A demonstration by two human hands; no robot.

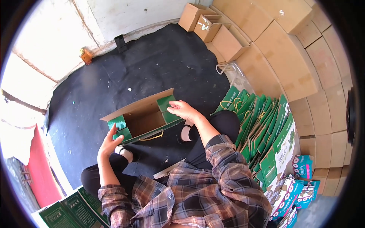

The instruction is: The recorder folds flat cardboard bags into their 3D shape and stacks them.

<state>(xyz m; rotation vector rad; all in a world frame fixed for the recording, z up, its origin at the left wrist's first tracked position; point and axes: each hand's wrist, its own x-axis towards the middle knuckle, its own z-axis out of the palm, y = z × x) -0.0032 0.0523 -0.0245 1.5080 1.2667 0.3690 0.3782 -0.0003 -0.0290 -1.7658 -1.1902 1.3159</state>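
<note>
A green carton (150,135) stands on the black floor sheet in front of my crossed legs, its top open onto a bare brown inside. Its long far flap (138,103) is raised, and green end flaps fold inward at both ends. From the near side hangs a yellow cord handle (153,136). My left hand (109,142) is at the left end flaps, index finger and thumb spread apart against them. At the right end flap (164,102), my right hand (183,110) has its fingers curled together; whether anything is pinched in them is hidden.
Flat green cartons (262,121) with yellow cords stand in a row at my right. Behind them rise stacked brown boxes (287,57). Blue packs (302,167) lie at lower right, more green cartons (72,209) at lower left. An orange jar (86,56) stands by the far wall.
</note>
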